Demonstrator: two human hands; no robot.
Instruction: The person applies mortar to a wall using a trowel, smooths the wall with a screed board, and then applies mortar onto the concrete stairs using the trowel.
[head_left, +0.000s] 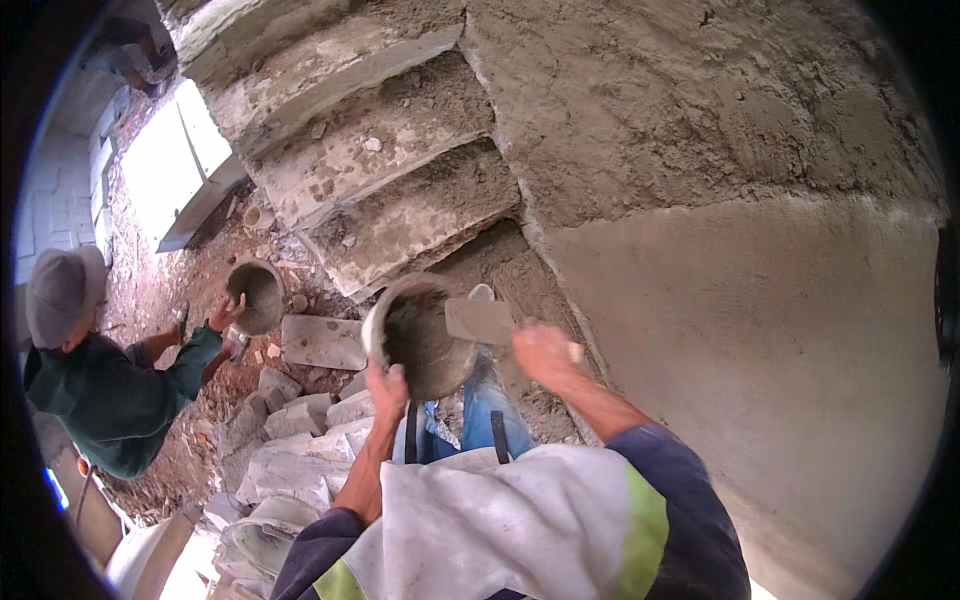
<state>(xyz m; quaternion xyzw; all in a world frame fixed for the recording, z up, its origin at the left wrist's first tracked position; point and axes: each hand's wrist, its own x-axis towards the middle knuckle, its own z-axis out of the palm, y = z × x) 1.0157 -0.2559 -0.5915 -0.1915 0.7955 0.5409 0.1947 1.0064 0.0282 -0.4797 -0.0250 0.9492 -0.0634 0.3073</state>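
My left hand [387,388] is closed on the near left rim of a round bucket [378,325], which is tilted so its mouth faces up toward me. Grey wet mortar [422,335] coats the inside of it. In my right hand [545,352] is a trowel [480,320] with a flat, mortar-smeared blade; the fingers are wrapped round its handle. The blade reaches left over the bucket's right rim. On my right rises a wall, its lower part smooth plaster [740,330] and its upper part rough mortar [720,100].
Concrete steps [390,130] climb ahead, strewn with mortar bits. At left, a co-worker in a cap and dark green top [125,395] grips another bucket [257,298]. Broken blocks [300,450] are piled beside me at left. A flat board [323,341] lies beyond them; white blocks [175,165] stand farther off.
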